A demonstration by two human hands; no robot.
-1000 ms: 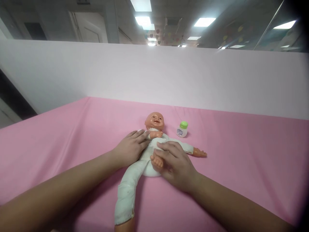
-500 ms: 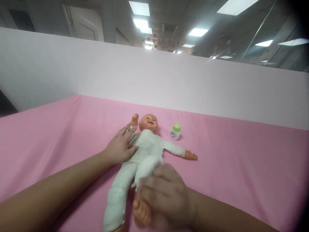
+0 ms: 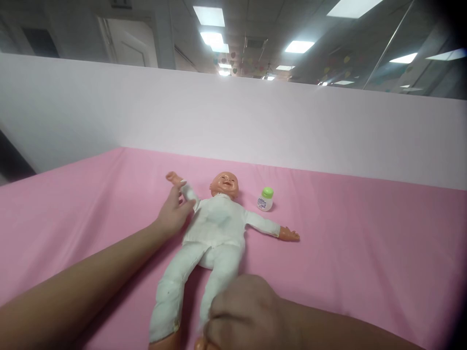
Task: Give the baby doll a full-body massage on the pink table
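Note:
A baby doll (image 3: 217, 221) with a white cloth body lies on its back, head toward the far side. My left hand (image 3: 174, 209) rests beside the doll's arm on the left, thumb and fingers apart, its fingertips touching the white sleeve (image 3: 189, 193). Near the bottom of the view, my right hand (image 3: 246, 313) is closed around the lower part of the doll's leg (image 3: 219, 282) on the right. It is slightly blurred and hides most of that foot. The doll's other leg (image 3: 168, 296) lies stretched out toward me.
A small clear bottle (image 3: 264, 201) with a green cap stands right of the doll's head. Pink cloth (image 3: 346, 253) covers the surface. A low white wall (image 3: 233, 116) runs along the back, with glass and ceiling lights beyond.
The doll's left-side arm has swung outward to the left, and my left hand has shifted off its torso. My right hand has moved down toward me, and the leg it holds now lies straighter.

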